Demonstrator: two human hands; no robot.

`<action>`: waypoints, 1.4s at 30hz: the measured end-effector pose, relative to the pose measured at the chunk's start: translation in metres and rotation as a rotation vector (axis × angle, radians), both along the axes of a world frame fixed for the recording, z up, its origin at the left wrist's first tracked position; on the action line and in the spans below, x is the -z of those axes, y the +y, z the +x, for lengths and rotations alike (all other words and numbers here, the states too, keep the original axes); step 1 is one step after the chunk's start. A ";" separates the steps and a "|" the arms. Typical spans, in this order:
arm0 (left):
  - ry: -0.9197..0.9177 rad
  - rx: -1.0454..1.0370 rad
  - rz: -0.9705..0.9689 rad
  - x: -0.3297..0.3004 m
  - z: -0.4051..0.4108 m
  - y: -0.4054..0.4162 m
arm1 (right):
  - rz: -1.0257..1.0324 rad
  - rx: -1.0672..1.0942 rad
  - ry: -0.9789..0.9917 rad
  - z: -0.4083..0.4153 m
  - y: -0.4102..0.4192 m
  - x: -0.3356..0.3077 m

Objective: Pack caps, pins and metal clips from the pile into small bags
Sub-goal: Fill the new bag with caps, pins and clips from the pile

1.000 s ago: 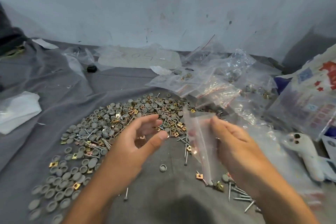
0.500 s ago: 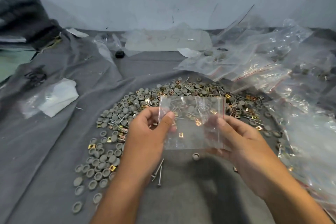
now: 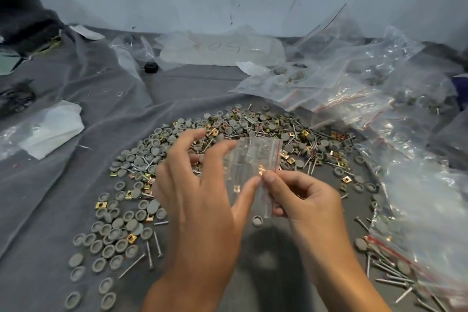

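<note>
Clear small bag (image 3: 249, 159) pinched between both hands, grey caps (image 3: 131, 213) beneath

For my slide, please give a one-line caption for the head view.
Both hands, left hand and right hand, hold a small clear bag above the pile of caps, pins and clips.
</note>
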State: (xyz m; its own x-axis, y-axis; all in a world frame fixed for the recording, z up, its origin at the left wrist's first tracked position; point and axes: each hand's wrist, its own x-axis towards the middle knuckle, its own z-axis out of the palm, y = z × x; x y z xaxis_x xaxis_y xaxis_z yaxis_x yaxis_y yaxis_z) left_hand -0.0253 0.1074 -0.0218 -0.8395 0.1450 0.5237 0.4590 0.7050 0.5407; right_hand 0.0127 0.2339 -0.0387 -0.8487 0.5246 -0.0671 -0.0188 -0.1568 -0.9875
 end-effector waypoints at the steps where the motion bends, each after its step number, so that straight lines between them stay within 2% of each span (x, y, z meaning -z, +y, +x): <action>1: 0.038 -0.014 -0.063 0.000 -0.001 -0.001 | -0.003 0.011 -0.003 0.000 -0.001 0.000; 3: 0.085 -0.018 -0.099 -0.001 -0.004 -0.006 | 0.006 0.029 -0.010 -0.001 -0.003 -0.001; 5: 0.055 0.076 -0.051 -0.005 -0.008 -0.008 | 0.004 0.029 -0.010 -0.002 -0.004 -0.005; 10: -0.297 0.378 0.130 -0.007 -0.010 -0.006 | -0.093 -0.017 -0.030 -0.003 -0.004 -0.010; 14: -0.368 0.460 0.159 -0.007 -0.011 -0.010 | -0.176 -0.066 -0.097 -0.004 -0.007 -0.009; 20: -0.359 0.399 0.165 -0.006 -0.014 -0.022 | -0.082 -0.166 -0.079 -0.004 -0.009 -0.014; 25: -0.467 0.376 0.162 -0.003 -0.014 -0.020 | 0.044 -0.202 -0.085 -0.002 -0.008 -0.007; 32: -0.482 0.297 0.232 0.003 -0.017 -0.016 | 0.261 -0.079 -0.058 0.001 -0.009 -0.001; 36: -0.441 0.216 0.152 0.005 -0.021 -0.018 | 0.335 -0.120 -0.124 0.002 -0.010 0.000; 38: -0.398 0.114 0.180 0.002 -0.025 -0.023 | 0.399 -0.133 -0.162 0.003 -0.005 -0.001; 42: -0.203 -0.006 0.185 -0.011 -0.032 -0.032 | 0.552 -0.183 -0.210 0.001 0.007 -0.003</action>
